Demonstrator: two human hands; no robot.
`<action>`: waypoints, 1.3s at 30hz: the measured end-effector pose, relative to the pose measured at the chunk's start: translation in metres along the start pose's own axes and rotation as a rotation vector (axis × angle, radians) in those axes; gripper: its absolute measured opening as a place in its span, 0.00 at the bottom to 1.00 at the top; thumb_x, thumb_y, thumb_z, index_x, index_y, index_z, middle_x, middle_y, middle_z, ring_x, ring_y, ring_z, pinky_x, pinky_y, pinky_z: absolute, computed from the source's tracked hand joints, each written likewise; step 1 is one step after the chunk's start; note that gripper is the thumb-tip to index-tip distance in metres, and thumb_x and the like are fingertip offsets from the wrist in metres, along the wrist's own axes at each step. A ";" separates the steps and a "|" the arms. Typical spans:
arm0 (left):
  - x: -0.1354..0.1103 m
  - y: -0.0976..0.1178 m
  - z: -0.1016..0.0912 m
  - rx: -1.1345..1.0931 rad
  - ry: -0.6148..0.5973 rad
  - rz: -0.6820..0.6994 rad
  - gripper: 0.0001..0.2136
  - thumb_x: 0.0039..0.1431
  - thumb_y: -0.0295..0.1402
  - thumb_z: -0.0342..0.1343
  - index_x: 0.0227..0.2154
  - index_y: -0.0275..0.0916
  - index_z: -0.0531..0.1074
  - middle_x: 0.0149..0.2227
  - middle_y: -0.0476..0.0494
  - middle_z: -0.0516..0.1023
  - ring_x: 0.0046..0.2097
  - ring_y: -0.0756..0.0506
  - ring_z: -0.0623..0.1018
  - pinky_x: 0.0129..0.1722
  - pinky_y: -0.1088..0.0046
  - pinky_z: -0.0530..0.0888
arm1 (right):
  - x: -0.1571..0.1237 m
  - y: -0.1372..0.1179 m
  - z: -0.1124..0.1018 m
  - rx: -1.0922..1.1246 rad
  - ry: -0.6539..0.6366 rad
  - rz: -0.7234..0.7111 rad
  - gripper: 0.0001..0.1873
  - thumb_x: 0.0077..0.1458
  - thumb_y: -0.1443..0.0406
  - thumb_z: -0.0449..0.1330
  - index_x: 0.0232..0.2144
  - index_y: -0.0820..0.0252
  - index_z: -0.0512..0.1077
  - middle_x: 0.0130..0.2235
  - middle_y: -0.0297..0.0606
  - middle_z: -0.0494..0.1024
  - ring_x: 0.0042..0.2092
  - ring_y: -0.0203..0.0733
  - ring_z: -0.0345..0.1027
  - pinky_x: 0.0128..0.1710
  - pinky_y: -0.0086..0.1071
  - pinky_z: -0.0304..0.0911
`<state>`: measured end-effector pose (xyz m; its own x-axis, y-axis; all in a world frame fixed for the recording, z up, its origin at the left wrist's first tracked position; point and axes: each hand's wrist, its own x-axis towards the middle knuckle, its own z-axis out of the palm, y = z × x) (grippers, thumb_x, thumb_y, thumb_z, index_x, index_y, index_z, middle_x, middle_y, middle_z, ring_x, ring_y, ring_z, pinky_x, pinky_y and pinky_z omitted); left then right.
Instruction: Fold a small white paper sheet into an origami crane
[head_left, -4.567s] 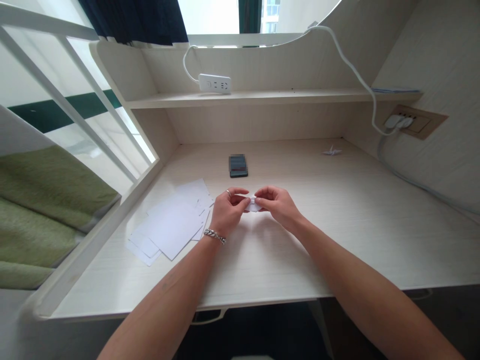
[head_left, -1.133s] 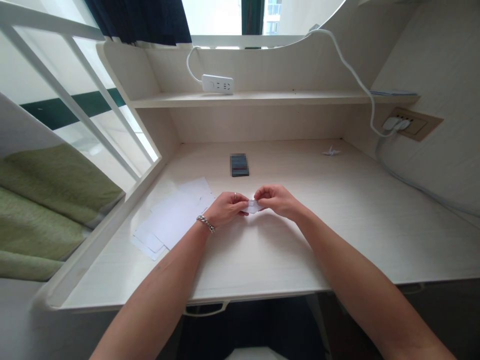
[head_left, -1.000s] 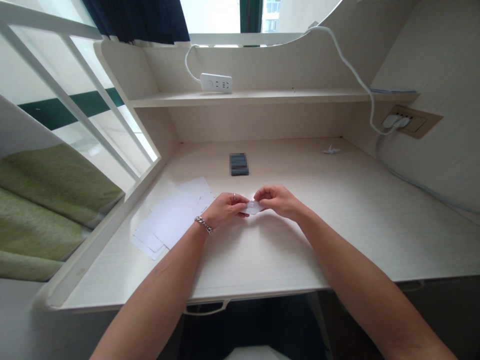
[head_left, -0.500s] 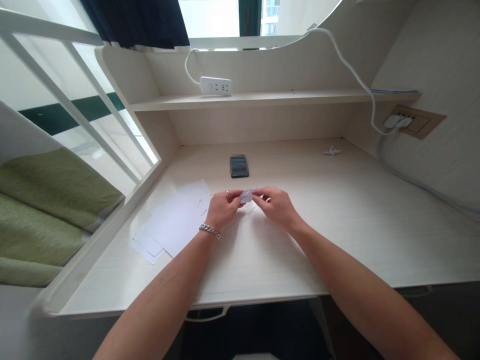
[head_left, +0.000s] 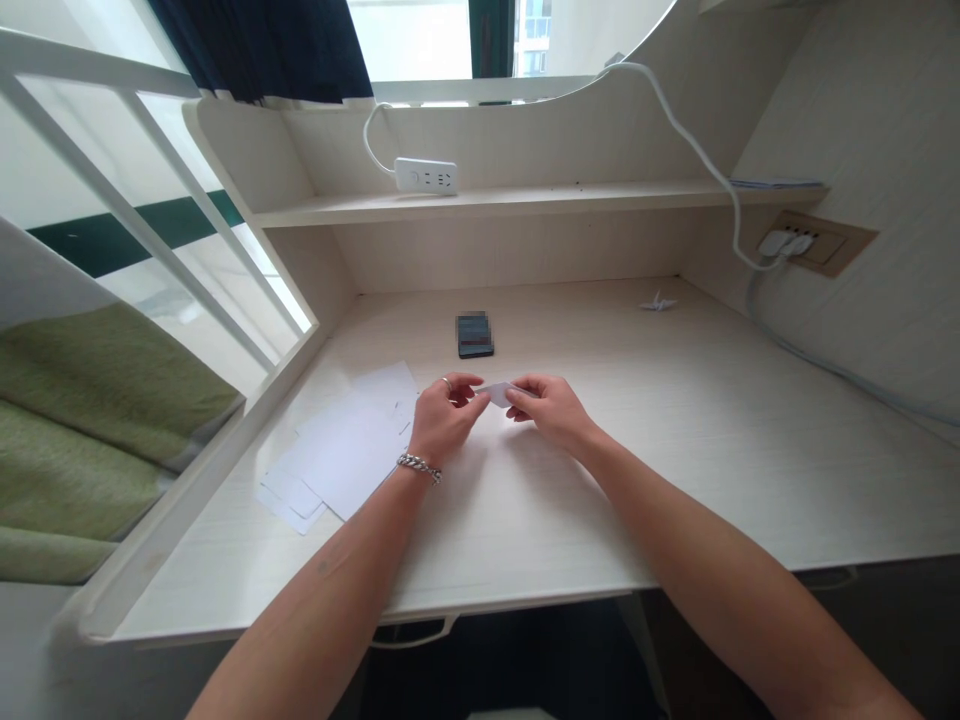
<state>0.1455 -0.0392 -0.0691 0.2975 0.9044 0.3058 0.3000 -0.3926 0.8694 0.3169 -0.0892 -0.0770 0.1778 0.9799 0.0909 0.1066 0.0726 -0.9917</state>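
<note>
A small piece of folded white paper [head_left: 499, 394] is held between my two hands, just above the desk. My right hand [head_left: 551, 408] pinches its right part between thumb and fingers. At the left end of the paper, the thumb of my left hand [head_left: 444, 415] presses against it while the index finger is raised a little; the other fingers curl behind, partly hidden. A ring and a chain bracelet are on the left hand and wrist. Beyond the hands lies a dark phone [head_left: 474, 335] with a blurred screen.
Loose white paper sheets [head_left: 352, 430] overlap on the desk [head_left: 720, 420] at left. A folded paper crane [head_left: 658, 303] stands at back right. Above, a shelf [head_left: 517, 205] bears a white power strip [head_left: 426, 176]. A white cable [head_left: 697, 150] runs to a wall socket [head_left: 829, 244].
My left index finger has lifted from the folded paper, and the left fingers have spread somewhat. The paper has turned in my right fingers. The view has shifted slightly.
</note>
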 end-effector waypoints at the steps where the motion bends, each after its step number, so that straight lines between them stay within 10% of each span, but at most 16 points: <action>1: 0.001 -0.001 -0.001 -0.024 0.014 0.001 0.16 0.49 0.39 0.63 0.39 0.37 0.77 0.36 0.41 0.80 0.34 0.47 0.77 0.34 0.72 0.74 | 0.000 -0.001 0.000 0.012 -0.019 0.003 0.12 0.49 0.59 0.64 0.32 0.63 0.76 0.28 0.38 0.77 0.29 0.37 0.72 0.32 0.32 0.70; 15: 0.000 0.001 -0.004 -0.213 -0.259 -0.008 0.11 0.50 0.37 0.63 0.33 0.35 0.79 0.34 0.39 0.82 0.37 0.45 0.80 0.39 0.71 0.75 | -0.004 -0.002 -0.001 -0.069 -0.173 -0.037 0.13 0.51 0.57 0.63 0.31 0.61 0.77 0.30 0.39 0.79 0.31 0.38 0.73 0.31 0.30 0.67; 28: -0.001 0.008 0.000 -0.507 -0.235 -0.172 0.06 0.40 0.29 0.66 0.25 0.34 0.78 0.23 0.46 0.78 0.27 0.50 0.75 0.30 0.73 0.72 | -0.008 -0.012 0.003 0.157 -0.093 0.002 0.08 0.39 0.65 0.68 0.27 0.62 0.78 0.26 0.36 0.78 0.30 0.38 0.71 0.31 0.32 0.66; 39: -0.004 0.007 -0.003 -0.322 -0.178 0.027 0.04 0.45 0.30 0.64 0.25 0.35 0.79 0.25 0.45 0.79 0.28 0.50 0.76 0.28 0.76 0.71 | -0.007 -0.014 -0.002 0.195 -0.167 0.024 0.13 0.43 0.60 0.68 0.31 0.63 0.79 0.31 0.41 0.80 0.34 0.40 0.72 0.34 0.33 0.67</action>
<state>0.1438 -0.0453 -0.0636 0.4627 0.8403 0.2826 -0.0024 -0.3175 0.9482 0.3158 -0.0977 -0.0636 0.0127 0.9977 0.0672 -0.0890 0.0681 -0.9937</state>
